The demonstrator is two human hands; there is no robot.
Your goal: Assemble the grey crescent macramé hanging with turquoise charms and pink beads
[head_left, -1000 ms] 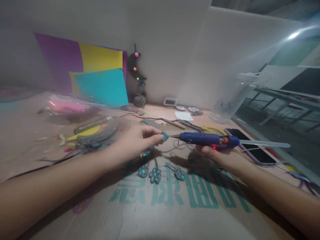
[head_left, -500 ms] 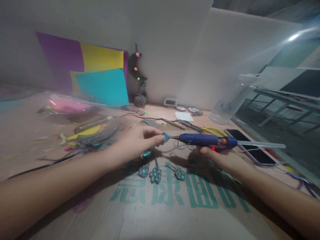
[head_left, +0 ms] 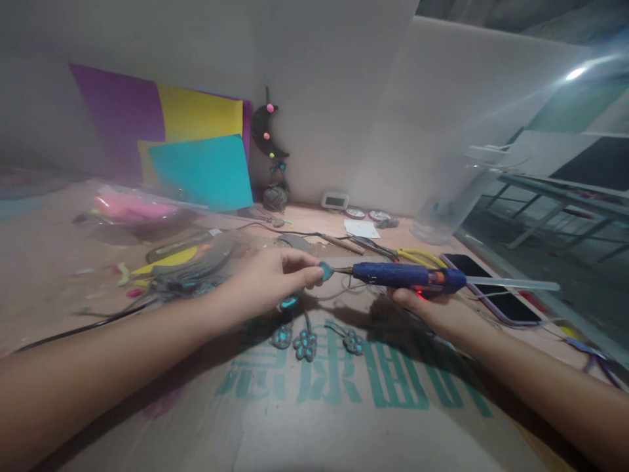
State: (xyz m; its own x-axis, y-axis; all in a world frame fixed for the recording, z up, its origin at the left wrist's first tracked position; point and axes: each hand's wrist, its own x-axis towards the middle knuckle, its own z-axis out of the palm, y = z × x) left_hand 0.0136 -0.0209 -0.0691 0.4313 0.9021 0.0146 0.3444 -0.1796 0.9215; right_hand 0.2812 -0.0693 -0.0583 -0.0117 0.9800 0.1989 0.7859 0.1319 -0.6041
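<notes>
- Below your left hand [head_left: 275, 274], you have a small grey-and-turquoise piece [head_left: 289, 301] hanging close under the fingers.
- Nearer you than the pinch, three grey flower-shaped pieces with turquoise centres [head_left: 305, 345] lie in a loose row.
- Left of your left hand, a heap of grey cord [head_left: 184, 278] lies close by the wrist.
- Just beyond the gun in your right hand [head_left: 432, 309], note a yellow-handled tool [head_left: 422, 257]; right of that hand, a dark-screened phone in a pale purple case [head_left: 514, 300] sits below the translucent glue stick [head_left: 515, 283].
- A grey upright wall [head_left: 354, 105] bounds you well beyond both hands; the desk's edge runs off to the right, past the phone.
- On your side of the hands, a pale board with green printed characters [head_left: 373, 439] spreads toward you.
- Your left thumb and fingers are pinched together on a small turquoise disc [head_left: 325, 271], at their tips.
- Your right hand is clasped around the blue glue gun [head_left: 393, 274], its metal nozzle [head_left: 344, 270] meeting the disc's right side.
</notes>
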